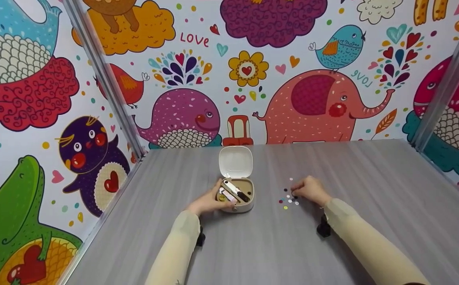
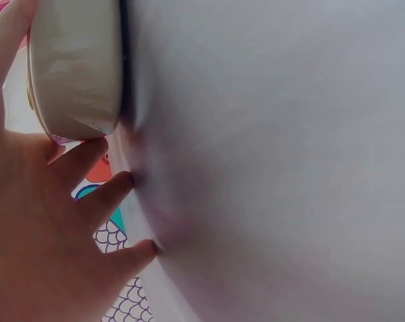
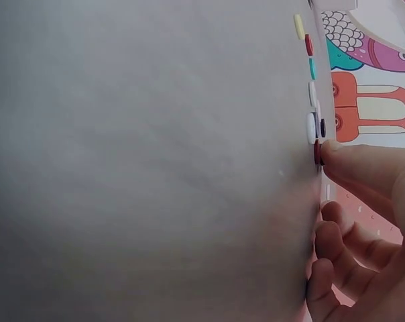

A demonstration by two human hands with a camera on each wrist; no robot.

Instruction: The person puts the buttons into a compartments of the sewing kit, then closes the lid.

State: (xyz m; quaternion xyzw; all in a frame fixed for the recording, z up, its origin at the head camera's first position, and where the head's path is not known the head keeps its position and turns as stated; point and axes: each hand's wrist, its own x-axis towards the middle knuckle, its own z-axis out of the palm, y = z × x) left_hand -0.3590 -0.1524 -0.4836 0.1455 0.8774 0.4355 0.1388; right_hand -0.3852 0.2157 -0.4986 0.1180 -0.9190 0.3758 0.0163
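A small white box (image 1: pixel 246 207) stands on the table with its hinged lid (image 1: pixel 236 161) raised. My left hand (image 1: pixel 207 202) holds its left side, thumb at the front; in the left wrist view the other fingers are spread along the table beside it. Inside lie a long white-and-black tool (image 1: pixel 235 190) of unclear kind, a small yellow thing (image 1: pixel 222 198) and a dark round piece (image 1: pixel 249 193). To the right, my right hand (image 1: pixel 312 190) pinches a dark button (image 3: pixel 318 153) at the table surface, partly hidden by the fingertips. Several loose buttons (image 1: pixel 285 207) lie beside that hand.
The grey table (image 1: pixel 269 245) reaches back to a wall (image 1: pixel 249 99) printed with cartoon animals. Metal posts (image 1: pixel 107 75) stand at the back corners. In the right wrist view, a pale yellow button (image 3: pixel 299 27) and others form a row.
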